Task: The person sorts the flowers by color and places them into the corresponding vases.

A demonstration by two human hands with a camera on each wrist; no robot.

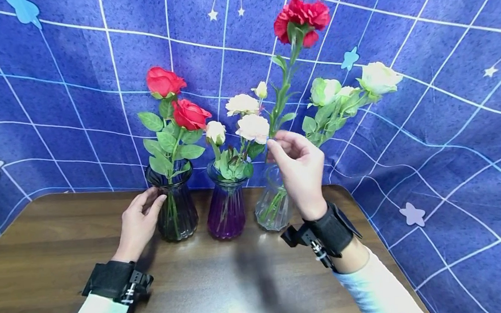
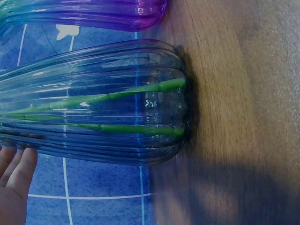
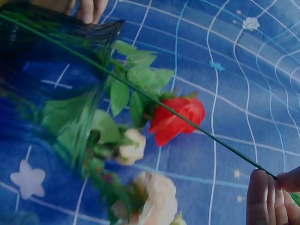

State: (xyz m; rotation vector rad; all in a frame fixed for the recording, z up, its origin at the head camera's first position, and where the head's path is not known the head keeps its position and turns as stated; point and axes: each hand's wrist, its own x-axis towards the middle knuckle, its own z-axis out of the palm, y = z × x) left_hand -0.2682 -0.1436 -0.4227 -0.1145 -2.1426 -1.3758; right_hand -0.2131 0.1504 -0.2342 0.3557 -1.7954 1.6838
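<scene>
My right hand (image 1: pixel 300 168) pinches the thin green stem (image 3: pixel 213 137) of a red carnation (image 1: pixel 301 19) between thumb and fingertips. The flower stands tall, its bloom high above the clear glass vase (image 1: pixel 273 210). In the right wrist view, the long bare stem slants down from the fingers across the dark vase. On the left, my left hand (image 1: pixel 138 223) rests its fingertips against the side of the dark grey glass vase (image 1: pixel 177 216), just below the rim. Red roses (image 1: pixel 189 114) stand in that vase, and two green stem ends (image 2: pixel 171 85) show near its bottom.
Between the other two stands a purple glass vase (image 1: pixel 226 215) with pale pink flowers (image 1: pixel 253 127). White-green roses (image 1: pixel 379 77) lean right out of the clear vase. The vases line the back of a wooden table (image 1: pixel 189 284), close to a blue patterned cloth (image 1: pixel 80 114).
</scene>
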